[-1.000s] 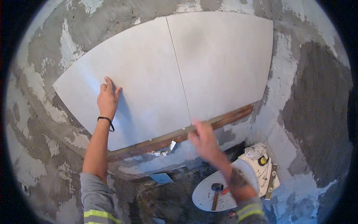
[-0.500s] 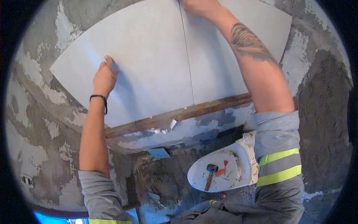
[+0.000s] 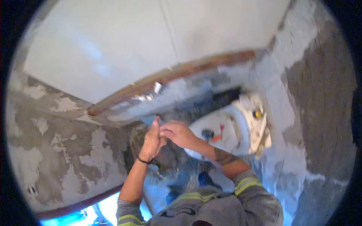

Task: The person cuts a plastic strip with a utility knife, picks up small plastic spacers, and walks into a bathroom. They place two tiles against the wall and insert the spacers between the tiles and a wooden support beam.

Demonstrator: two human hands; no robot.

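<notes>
My left hand [image 3: 152, 142] and my right hand [image 3: 180, 134] meet in front of my body, touching each other. Fingers of the left hand are curled, with one digit pointing up. The right hand's fingertips are pinched together against the left; anything small between them cannot be made out. Beyond the hands, a large pale tile [image 3: 94, 49] stands on the wall beside a second pale tile [image 3: 222, 28], a thin seam between them. A wooden batten [image 3: 211, 63] runs along their lower edge. Neither hand touches the tiles.
A toilet [image 3: 247, 128] stands right of my hands. On its lid lie a mallet [image 3: 207, 134] and a red-orange tool [image 3: 217, 138]; a yellow-and-black item [image 3: 258, 113] sits at its back. White scraps [image 3: 157, 87] rest by the batten. Patchy plaster wall [image 3: 86, 150] is at left.
Both hands have come off the tiles and drawn down together in front of my body. The view has shifted, so the tiles sit higher and the toilet shows more fully.
</notes>
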